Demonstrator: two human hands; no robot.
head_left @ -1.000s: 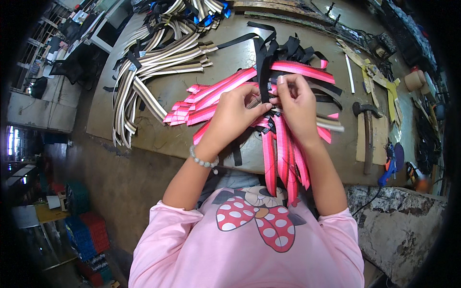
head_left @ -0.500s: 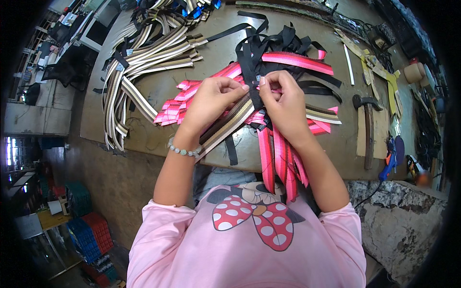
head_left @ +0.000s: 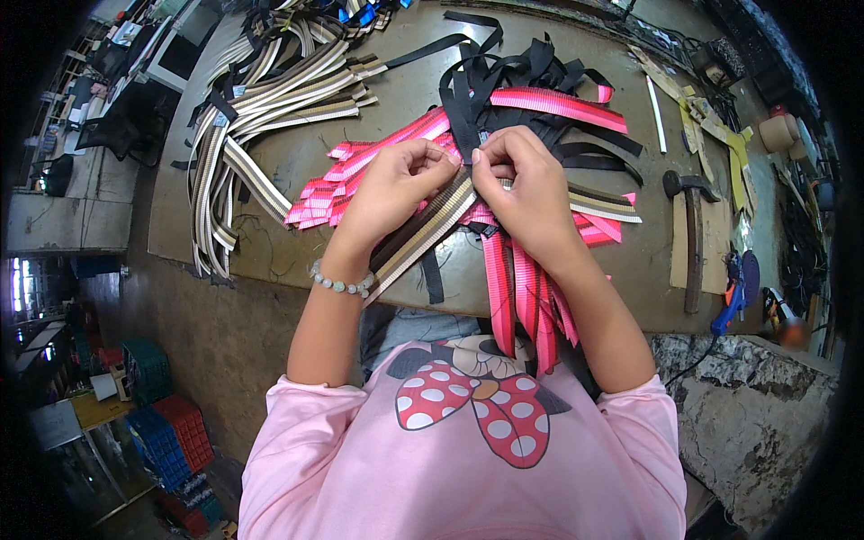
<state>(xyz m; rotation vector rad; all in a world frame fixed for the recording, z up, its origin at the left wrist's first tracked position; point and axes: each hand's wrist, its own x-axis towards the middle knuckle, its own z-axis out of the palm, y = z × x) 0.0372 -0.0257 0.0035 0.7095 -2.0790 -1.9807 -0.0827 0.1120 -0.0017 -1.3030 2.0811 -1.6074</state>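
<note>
My left hand (head_left: 409,184) and my right hand (head_left: 522,184) are both closed in a pinch, their fingertips almost meeting above the pile. Between them is the folded end of a webbing strap, where black tape crosses a brown and cream striped strap (head_left: 432,229); the fingers hide exactly how the two join. That striped strap slants down toward the table's near edge. Pink and red webbing straps (head_left: 328,193) fan out under my left hand, and more pink straps (head_left: 526,288) hang over the edge below my right. A tangle of black straps (head_left: 531,76) lies just beyond.
A bundle of cream and brown striped straps (head_left: 297,85) covers the table's left side. To the right, a hammer (head_left: 691,234) rests on a piece of cardboard (head_left: 715,238), beside a blue-handled tool (head_left: 729,310) and yellow strips (head_left: 738,157). Stacked crates (head_left: 166,432) stand on the floor at lower left.
My right hand has shifted slightly left, bringing its fingertips close to those of my left hand. The black tape that showed between them is now mostly covered.
</note>
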